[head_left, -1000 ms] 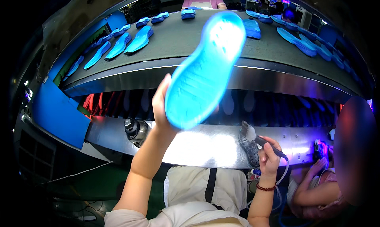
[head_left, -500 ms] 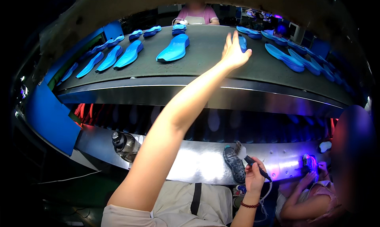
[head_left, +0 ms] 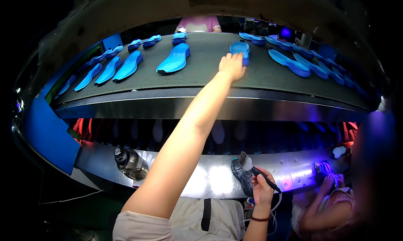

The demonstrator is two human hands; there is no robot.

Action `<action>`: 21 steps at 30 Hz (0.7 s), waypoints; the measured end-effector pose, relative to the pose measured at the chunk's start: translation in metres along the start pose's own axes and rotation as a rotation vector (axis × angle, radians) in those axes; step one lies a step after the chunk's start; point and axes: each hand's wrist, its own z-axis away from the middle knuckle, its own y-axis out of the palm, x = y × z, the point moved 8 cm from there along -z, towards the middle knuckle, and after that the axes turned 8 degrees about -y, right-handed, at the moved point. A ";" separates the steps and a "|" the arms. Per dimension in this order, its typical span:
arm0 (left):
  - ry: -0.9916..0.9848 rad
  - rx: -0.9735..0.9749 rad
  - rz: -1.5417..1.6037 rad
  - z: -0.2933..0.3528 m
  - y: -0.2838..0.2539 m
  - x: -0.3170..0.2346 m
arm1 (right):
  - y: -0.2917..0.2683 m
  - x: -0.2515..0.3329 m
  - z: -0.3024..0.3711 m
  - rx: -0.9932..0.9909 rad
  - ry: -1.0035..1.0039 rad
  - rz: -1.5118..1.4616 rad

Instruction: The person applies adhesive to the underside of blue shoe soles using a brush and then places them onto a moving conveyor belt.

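Observation:
My left hand (head_left: 232, 66) reaches far out over the dark belt. Its fingers are closed about the near end of a blue shoe sole (head_left: 239, 46), covering part of it; the sole's far end shows beyond them. Low in the view, my right hand (head_left: 263, 189) grips the black handle of a corded brush (head_left: 265, 179), bristles tilted up and left. Behind the brush, a dark clog with holes (head_left: 241, 176) rests on the metal ledge, partly hidden. Left of my reaching hand, another blue sole (head_left: 174, 58) lies on the belt.
Several more soles (head_left: 289, 63) lie at both sides of the belt (head_left: 201, 75). A dark bottle (head_left: 131, 164) stands on the metal ledge (head_left: 210, 180). Across the belt is a person (head_left: 199, 23); at the lower right, a co-worker's hands (head_left: 329, 181) hold a purple-lit shoe.
My left hand has drawn nearer and slightly left, its fingers less spread. More of the sole beyond it now shows. The whole view has shifted somewhat; my right hand still holds the brush.

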 end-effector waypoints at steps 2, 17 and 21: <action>-0.008 -0.003 -0.183 0.004 -0.011 -0.001 | -0.004 -0.003 0.003 -0.044 0.031 -0.008; -0.754 0.688 2.168 0.239 -0.086 0.015 | -0.038 -0.008 -0.012 -0.304 -0.064 0.006; -0.451 0.742 2.274 0.313 -0.092 0.029 | -0.035 0.008 -0.011 -0.262 -0.143 0.029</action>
